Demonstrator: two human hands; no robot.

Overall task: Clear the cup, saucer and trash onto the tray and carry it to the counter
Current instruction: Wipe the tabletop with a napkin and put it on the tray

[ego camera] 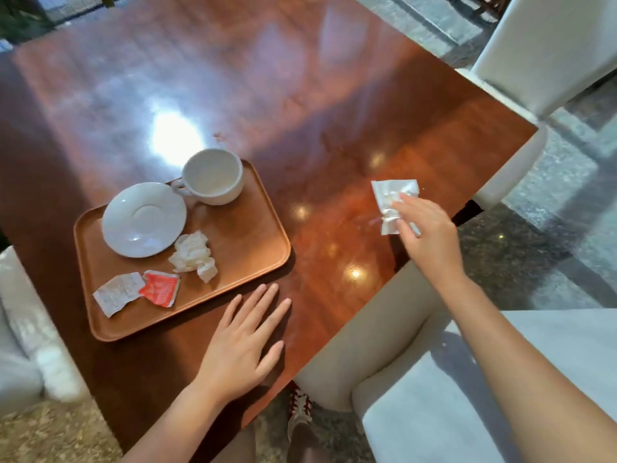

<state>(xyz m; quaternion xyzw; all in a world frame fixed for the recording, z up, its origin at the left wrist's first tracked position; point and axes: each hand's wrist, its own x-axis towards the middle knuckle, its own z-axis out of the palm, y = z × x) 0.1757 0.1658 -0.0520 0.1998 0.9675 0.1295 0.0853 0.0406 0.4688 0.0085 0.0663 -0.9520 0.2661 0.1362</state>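
Note:
A brown wooden tray (253, 235) lies on the glossy table. On it are a white cup (213, 177), a white saucer (143, 219), a crumpled napkin (194, 255), a white receipt scrap (117, 293) and a red torn packet (159, 288). A white crinkled wrapper (394, 195) lies on the table to the tray's right. My right hand (429, 233) is on the wrapper, fingers pinching its near part. My left hand (243, 339) rests flat on the table just in front of the tray, fingers spread, holding nothing.
The reddish wooden table (300, 95) stretches far ahead. A white upholstered chair (547, 51) stands at the far right corner. Another white seat (467, 389) is at lower right beside my leg. A pale cushion (30, 345) sits at the left edge.

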